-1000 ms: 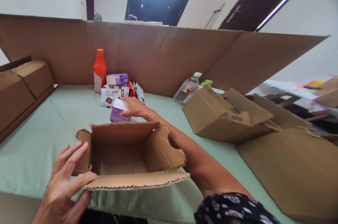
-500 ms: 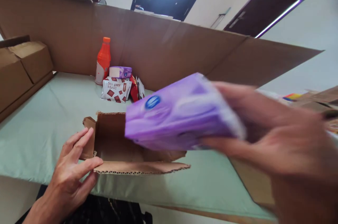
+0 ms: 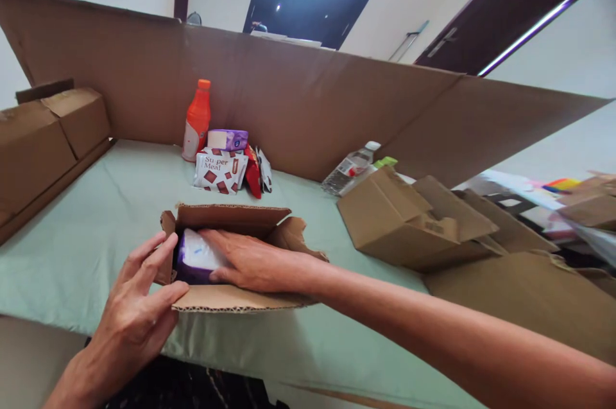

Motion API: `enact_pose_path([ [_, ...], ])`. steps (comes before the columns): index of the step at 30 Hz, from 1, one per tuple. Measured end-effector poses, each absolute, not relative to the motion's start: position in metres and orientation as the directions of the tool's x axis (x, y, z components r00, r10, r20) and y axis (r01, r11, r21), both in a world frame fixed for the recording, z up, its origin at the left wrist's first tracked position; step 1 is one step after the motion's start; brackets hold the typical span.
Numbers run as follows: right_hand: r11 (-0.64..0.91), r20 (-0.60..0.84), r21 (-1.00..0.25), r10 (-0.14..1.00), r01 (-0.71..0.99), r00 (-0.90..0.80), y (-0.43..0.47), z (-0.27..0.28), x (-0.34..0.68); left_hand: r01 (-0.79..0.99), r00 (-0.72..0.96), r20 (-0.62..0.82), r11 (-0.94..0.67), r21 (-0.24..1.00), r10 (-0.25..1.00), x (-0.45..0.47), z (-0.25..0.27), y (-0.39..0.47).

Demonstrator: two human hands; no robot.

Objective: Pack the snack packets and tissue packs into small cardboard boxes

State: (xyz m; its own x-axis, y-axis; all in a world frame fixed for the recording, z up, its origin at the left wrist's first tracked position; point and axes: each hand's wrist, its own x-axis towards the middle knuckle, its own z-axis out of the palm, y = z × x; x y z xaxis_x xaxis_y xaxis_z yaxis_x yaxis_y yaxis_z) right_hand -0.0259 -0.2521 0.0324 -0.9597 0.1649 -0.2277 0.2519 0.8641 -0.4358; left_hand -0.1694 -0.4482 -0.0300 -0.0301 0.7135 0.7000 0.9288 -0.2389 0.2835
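An open cardboard box stands near the front edge of the table. My left hand grips its left corner, fingers on the side flap and thumb on the front flap. Inside the box lies a purple tissue pack, its white face turned up at the left end. Reaching in from the right, my right hand has its fingers and thumb around the pack; the fingertips are partly hidden behind it.
At the back stand an orange bottle, a second purple pack, a white Super Meal pouch and a red packet. A clear bottle leans by a larger cardboard box at right. A cardboard wall runs behind; more boxes sit left.
My right hand has carried the purple tissue pack left and down into the cardboard box. My left hand keeps its hold on the box's corner. The view has shifted slightly.
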Motion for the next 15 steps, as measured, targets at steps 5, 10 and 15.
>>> enact_pose_path([
  [5,0.843,-0.224,-0.478,0.154,0.246,-0.962,-0.246,0.029,-0.034,0.914,-0.046,0.697,-0.252,0.319,0.716,-0.168,-0.033,-0.446],
  [10,0.885,-0.204,-0.431,0.096,0.178,-0.974,-0.255,0.051,-0.023,0.907,-0.073,0.703,-0.246,0.341,0.707,-0.166,-0.038,-0.444],
  [15,0.939,0.22,-0.287,0.259,0.191,-0.941,-0.209,0.087,-0.022,0.915,-0.129,0.748,-0.212,0.342,0.652,-0.163,-0.056,-0.44],
])
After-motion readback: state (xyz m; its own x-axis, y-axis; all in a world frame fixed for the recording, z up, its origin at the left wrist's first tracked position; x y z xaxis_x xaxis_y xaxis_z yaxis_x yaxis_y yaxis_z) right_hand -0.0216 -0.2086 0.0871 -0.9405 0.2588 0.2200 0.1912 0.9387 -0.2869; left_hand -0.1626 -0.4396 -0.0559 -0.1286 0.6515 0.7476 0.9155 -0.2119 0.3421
